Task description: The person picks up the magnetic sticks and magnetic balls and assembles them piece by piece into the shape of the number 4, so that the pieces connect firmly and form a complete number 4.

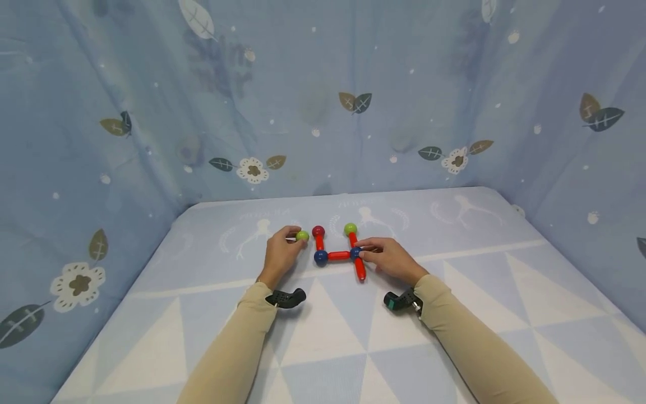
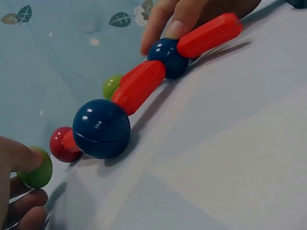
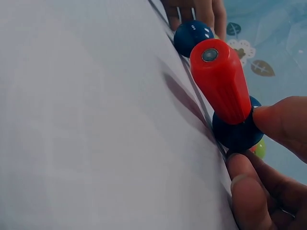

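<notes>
My left hand (image 1: pixel 281 253) pinches a loose green ball (image 2: pixel 43 170) between thumb and fingers, just left of a red ball (image 1: pixel 318 231). A joined frame of red rods and balls lies before me. One red rod runs from the red ball to a blue ball (image 2: pixel 101 128), and a crosswise red rod (image 1: pixel 338 256) links that to a second blue ball (image 3: pixel 238 128). My right hand (image 1: pixel 390 257) grips this second blue ball with thumb and fingers. From it, one rod reaches back to another green ball (image 1: pixel 350 228); a free-ended red rod (image 3: pixel 221 81) points toward me, its metal tip showing.
The table (image 1: pixel 323 331) wears a blue and white cloth with triangles. Blue patterned curtains (image 1: pixel 313 112) hang behind it and at both sides. A dark wrist device (image 1: pixel 287 298) sits on the left wrist, another (image 1: pixel 400 301) on the right.
</notes>
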A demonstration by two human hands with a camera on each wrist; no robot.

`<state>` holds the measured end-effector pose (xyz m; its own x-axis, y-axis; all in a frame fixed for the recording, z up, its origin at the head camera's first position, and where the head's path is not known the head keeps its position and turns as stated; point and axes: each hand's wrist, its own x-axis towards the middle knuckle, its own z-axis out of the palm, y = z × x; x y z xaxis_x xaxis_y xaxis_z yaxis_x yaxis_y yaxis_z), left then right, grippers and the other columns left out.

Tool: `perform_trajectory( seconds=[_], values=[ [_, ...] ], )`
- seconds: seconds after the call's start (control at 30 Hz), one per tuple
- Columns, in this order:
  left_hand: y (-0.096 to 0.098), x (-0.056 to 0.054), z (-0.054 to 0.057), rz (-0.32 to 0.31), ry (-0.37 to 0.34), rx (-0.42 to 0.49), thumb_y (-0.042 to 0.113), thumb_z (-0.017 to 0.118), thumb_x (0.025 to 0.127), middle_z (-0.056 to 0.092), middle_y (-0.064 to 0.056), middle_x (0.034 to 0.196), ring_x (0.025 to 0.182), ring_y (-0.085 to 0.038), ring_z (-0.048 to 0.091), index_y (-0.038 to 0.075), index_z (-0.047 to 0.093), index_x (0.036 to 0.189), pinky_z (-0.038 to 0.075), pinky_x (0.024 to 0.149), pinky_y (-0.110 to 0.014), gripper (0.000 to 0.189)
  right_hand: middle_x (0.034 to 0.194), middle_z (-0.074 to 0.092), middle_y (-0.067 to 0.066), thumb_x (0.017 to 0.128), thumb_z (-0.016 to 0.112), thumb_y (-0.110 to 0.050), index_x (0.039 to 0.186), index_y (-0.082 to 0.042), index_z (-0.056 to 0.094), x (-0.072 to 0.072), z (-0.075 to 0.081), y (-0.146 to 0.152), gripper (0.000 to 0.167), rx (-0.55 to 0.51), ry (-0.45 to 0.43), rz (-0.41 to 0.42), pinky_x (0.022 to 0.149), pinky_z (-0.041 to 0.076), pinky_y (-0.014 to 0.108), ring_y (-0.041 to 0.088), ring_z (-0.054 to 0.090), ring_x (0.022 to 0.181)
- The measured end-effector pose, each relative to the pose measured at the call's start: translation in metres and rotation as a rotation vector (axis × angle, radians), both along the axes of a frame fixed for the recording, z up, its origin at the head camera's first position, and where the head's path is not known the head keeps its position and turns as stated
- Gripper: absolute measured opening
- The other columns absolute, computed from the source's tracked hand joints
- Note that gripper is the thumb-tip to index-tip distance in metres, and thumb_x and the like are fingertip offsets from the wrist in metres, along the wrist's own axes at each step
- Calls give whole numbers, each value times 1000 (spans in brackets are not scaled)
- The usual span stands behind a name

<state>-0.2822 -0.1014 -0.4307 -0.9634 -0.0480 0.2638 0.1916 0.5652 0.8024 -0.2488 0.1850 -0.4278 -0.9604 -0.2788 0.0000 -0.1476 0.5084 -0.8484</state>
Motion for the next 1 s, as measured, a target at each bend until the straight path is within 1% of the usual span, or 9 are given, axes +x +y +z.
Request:
perform_trajectory(
  seconds=[0.1, 0.23, 0.4, 0.5, 0.6, 0.73, 0.87, 1.0],
  values=[
    [0, 9, 0, -14, 0, 18, 17, 75, 90, 69, -12, 114, 98, -26, 67, 5, 68, 124, 53, 86, -40, 36, 113, 67, 2, 97, 67, -22, 129, -20, 69, 1, -2, 2, 32, -1, 4, -3, 70, 53, 33, 22, 59, 89],
    [-2, 23, 2, -32, -15, 7, 20, 75, 90, 70, -10, 112, 96, -25, 67, 8, 69, 124, 53, 83, -40, 36, 113, 67, 2, 97, 67, -22, 129, -18, 69, 3, -4, 2, 31, 6, 13, 7, 70, 54, 34, 22, 59, 89],
    [-1, 36, 10, -66, -9, -3, 22, 75, 90, 68, -9, 111, 97, -25, 66, 12, 69, 127, 53, 85, -42, 38, 111, 67, 3, 98, 67, -20, 128, -16, 69, 3, -1, 0, 31, -4, 31, 16, 69, 54, 34, 22, 59, 91],
    [2, 42, 14, -80, -26, 1, 24, 75, 91, 65, -8, 112, 100, -25, 64, 15, 69, 129, 53, 86, -41, 40, 111, 68, 3, 97, 67, -19, 128, -16, 69, 2, 0, -1, 31, -15, 25, 17, 70, 54, 34, 23, 58, 93],
    [7, 45, 15, -103, -48, 46, 24, 75, 91, 62, -8, 114, 102, -25, 63, 17, 69, 129, 53, 83, -40, 39, 113, 67, 3, 97, 67, -21, 128, -17, 69, 2, -2, 0, 31, -11, 24, 19, 70, 54, 34, 22, 58, 93],
    [12, 47, 15, -141, -46, 123, 24, 75, 91, 61, -7, 119, 103, -24, 62, 14, 69, 129, 53, 80, -36, 40, 115, 67, 1, 98, 67, -24, 128, -21, 70, 0, -3, 1, 30, 11, 26, 5, 70, 55, 34, 22, 59, 94],
    [15, 48, 14, -161, -24, 146, 25, 75, 91, 61, -6, 123, 103, -22, 62, 13, 68, 129, 53, 80, -35, 40, 116, 67, 0, 98, 66, -27, 128, -23, 70, -1, -3, 2, 30, 18, 25, 1, 71, 55, 34, 21, 59, 94],
    [17, 52, 13, -196, -9, 149, 23, 76, 91, 62, -5, 120, 102, -22, 64, 13, 68, 128, 53, 83, -37, 39, 117, 67, 1, 99, 66, -26, 129, -21, 69, -1, -5, 1, 31, 16, 28, 10, 70, 55, 33, 21, 59, 94]
  ],
)
